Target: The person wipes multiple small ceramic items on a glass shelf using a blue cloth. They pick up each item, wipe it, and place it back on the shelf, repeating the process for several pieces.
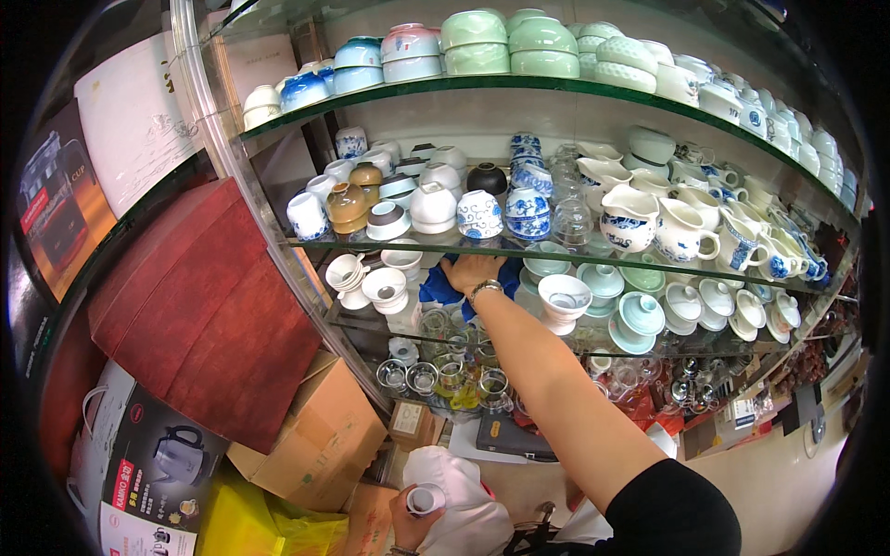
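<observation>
My right hand point(474, 272) presses a blue cloth point(445, 286) against the glass shelf below the cup shelf; a metal watch or bracelet circles the wrist. Stacked white strainers and their holders point(384, 290) stand to its left, and a white footed cup point(564, 303) and pale green lidded bowls point(637, 321) to its right. Low in the view, my left hand point(414, 518) holds a small white cup point(425, 499) in front of white clothing. Part of the right hand's fingers is hidden by the shelf edge above.
Above are glass shelves point(417, 85) of stacked bowls, cups and cream pitchers point(678, 226). Glass cups point(422, 377) crowd the shelf beneath. A large dark red box point(201, 313), a cardboard box point(323, 434), a yellow bag point(243, 518) and a kettle box point(163, 459) stand at the left.
</observation>
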Available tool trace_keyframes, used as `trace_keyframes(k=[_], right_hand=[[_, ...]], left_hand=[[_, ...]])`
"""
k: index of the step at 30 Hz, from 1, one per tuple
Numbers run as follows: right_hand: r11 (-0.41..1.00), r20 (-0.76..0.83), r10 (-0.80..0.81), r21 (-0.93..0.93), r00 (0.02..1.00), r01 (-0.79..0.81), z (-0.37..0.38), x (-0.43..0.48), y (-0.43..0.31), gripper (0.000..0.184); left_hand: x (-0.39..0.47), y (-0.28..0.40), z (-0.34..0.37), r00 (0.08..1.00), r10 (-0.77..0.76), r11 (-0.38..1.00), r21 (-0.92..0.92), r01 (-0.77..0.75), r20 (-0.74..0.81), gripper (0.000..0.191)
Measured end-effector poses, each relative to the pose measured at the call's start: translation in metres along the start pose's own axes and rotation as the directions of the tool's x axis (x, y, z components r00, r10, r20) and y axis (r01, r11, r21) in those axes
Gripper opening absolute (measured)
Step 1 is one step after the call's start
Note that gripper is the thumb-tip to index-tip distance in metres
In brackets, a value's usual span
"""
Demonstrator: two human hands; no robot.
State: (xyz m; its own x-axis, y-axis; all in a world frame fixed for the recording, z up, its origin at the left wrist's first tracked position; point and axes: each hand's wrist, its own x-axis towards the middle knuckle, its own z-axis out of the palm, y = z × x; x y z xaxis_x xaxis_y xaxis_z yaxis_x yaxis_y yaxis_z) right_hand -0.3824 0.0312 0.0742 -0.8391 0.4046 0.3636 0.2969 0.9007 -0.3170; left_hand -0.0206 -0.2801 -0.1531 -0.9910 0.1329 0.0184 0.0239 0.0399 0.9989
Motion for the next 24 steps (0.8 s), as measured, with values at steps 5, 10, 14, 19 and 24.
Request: trace_keyframes(k=[5,10,14,19,24], right_hand=[[0.981,0.228,-0.191,0.009,0.955,0.194,-0.023,-0.027,-0.008,0.08],[0.851,0.09,-0.522,0.121,0.848,0.511,-0.04,-0.098,-0.007,0.051],[0.703,-0.097,-0.662,0.264,0.743,0.66,-0.065,-0.157,0.018,0.036],[0.784,-0.187,-0.582,0.127,0.791,0.607,-0.104,-0.208,0.063,0.044],[0.814,-0.18,-0.555,0.087,0.812,0.575,-0.115,-0.226,0.082,0.045]], left_hand=[[0.008,-0.003,-0.022,0.997,0.078,0.934,0.349,-0.075,0.004,0.053],[0.073,0.066,0.0,0.982,0.104,0.992,-0.052,-0.113,-0.16,0.08],[0.145,0.167,0.038,0.93,0.333,0.916,-0.181,-0.359,-0.158,0.077],[0.227,0.245,0.096,0.847,0.526,0.849,0.004,-0.528,0.073,0.073],[0.277,0.255,0.15,0.853,0.476,0.796,0.307,-0.522,0.215,0.072]])
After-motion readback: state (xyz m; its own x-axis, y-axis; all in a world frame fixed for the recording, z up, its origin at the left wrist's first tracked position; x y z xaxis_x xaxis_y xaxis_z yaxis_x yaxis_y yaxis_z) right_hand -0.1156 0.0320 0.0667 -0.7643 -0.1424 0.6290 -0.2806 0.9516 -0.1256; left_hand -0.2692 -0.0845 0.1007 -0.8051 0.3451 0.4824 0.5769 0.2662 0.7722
